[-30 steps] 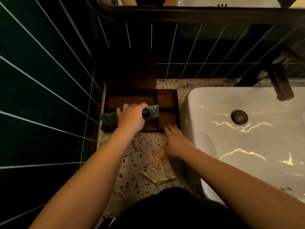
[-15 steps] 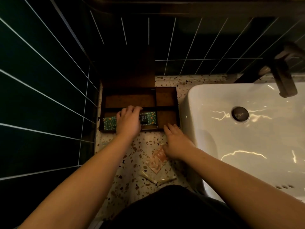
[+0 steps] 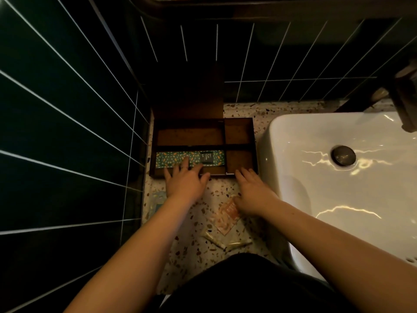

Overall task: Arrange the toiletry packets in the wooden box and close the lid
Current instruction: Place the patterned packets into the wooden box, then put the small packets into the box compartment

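A dark wooden box (image 3: 240, 132) with several compartments stands on the terrazzo counter, its lid (image 3: 187, 93) upright against the wall. A long teal patterned packet (image 3: 176, 157) lies flat in the near left compartment. My left hand (image 3: 185, 181) rests at the box's front edge, fingers spread, fingertips touching the packet. My right hand (image 3: 252, 190) lies flat on the counter by the box's near right corner, holding nothing. An orange packet (image 3: 226, 219) lies partly under that hand. Two small clear sachets (image 3: 225, 241) lie nearer to me.
A white basin (image 3: 338, 188) with a drain plug (image 3: 343, 155) fills the right side. A dark tap (image 3: 404, 96) overhangs it. Dark green tiled walls (image 3: 67, 109) close in at the left and back. A pale blue packet (image 3: 158, 199) lies by the left wall.
My left hand lowered the teal packet into the near left compartment, let go of it and drew back to the front edge. The right hand stayed on the counter.
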`<act>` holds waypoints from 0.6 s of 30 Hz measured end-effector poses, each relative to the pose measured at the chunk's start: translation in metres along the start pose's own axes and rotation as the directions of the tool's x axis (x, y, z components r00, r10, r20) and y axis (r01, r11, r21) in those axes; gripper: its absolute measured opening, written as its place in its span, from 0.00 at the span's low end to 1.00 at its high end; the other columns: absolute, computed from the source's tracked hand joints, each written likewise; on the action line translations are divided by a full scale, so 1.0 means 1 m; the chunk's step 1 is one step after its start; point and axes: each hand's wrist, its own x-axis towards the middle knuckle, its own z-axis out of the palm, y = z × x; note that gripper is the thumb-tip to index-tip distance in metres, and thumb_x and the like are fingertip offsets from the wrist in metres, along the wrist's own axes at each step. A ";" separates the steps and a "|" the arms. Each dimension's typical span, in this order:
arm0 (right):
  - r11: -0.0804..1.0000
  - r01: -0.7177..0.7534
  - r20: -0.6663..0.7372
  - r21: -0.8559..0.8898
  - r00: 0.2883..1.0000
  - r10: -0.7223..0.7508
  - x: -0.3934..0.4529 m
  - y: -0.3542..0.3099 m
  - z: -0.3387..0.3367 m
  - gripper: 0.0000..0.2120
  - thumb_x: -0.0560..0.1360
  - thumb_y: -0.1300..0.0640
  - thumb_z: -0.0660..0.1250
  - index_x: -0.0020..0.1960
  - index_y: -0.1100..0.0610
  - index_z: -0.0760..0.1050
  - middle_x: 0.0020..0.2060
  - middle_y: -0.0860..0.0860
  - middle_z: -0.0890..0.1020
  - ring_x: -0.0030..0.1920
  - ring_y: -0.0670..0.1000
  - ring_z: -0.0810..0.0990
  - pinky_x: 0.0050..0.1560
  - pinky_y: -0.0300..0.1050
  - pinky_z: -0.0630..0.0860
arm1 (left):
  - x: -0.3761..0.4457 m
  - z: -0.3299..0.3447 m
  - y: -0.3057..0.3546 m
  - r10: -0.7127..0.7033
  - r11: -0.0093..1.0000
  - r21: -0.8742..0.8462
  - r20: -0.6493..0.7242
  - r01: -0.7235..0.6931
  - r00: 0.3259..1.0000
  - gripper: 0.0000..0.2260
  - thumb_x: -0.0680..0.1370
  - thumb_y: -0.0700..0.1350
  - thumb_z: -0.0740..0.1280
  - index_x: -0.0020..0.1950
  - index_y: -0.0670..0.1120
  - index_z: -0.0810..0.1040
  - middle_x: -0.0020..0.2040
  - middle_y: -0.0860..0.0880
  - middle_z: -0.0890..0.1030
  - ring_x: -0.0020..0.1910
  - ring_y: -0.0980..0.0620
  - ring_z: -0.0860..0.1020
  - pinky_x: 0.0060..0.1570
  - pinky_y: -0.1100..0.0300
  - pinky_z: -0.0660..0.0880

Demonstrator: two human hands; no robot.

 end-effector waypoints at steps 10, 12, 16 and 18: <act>0.999 0.000 0.001 0.048 1.000 0.000 0.001 0.001 -0.003 0.39 0.78 0.48 0.63 0.81 0.55 0.45 0.81 0.55 0.48 0.80 0.56 0.46 0.78 0.57 0.54 | -0.007 0.006 -0.011 0.007 0.987 -0.151 -0.237 -0.044 0.971 0.21 0.82 0.60 0.56 0.71 0.55 0.74 0.79 0.47 0.65 0.80 0.45 0.57 0.76 0.35 0.45; 0.995 0.027 -0.069 0.099 0.997 -0.020 -0.004 -0.001 -0.005 0.37 0.78 0.51 0.63 0.81 0.54 0.50 0.81 0.56 0.53 0.80 0.57 0.51 0.77 0.57 0.57 | -0.018 0.009 -0.014 -0.037 0.969 -0.239 -0.377 -0.058 0.925 0.18 0.81 0.57 0.60 0.67 0.52 0.77 0.75 0.47 0.70 0.77 0.44 0.61 0.76 0.36 0.49; 0.970 0.241 -0.299 -0.027 0.924 -0.238 -0.019 -0.010 0.006 0.27 0.75 0.57 0.63 0.74 0.54 0.67 0.72 0.54 0.70 0.71 0.57 0.68 0.69 0.56 0.70 | -0.046 0.020 -0.024 -0.216 0.909 -0.417 -0.494 -0.011 0.842 0.15 0.79 0.51 0.66 0.65 0.51 0.76 0.71 0.48 0.72 0.71 0.44 0.67 0.71 0.44 0.64; 0.945 0.318 -0.228 -0.070 0.918 -0.326 -0.024 -0.017 0.018 0.23 0.76 0.56 0.62 0.72 0.53 0.69 0.67 0.53 0.74 0.66 0.56 0.72 0.64 0.55 0.74 | -0.058 0.030 -0.033 -0.287 0.877 -0.479 -0.465 0.035 0.837 0.16 0.78 0.48 0.68 0.65 0.51 0.74 0.72 0.48 0.70 0.72 0.43 0.66 0.69 0.45 0.66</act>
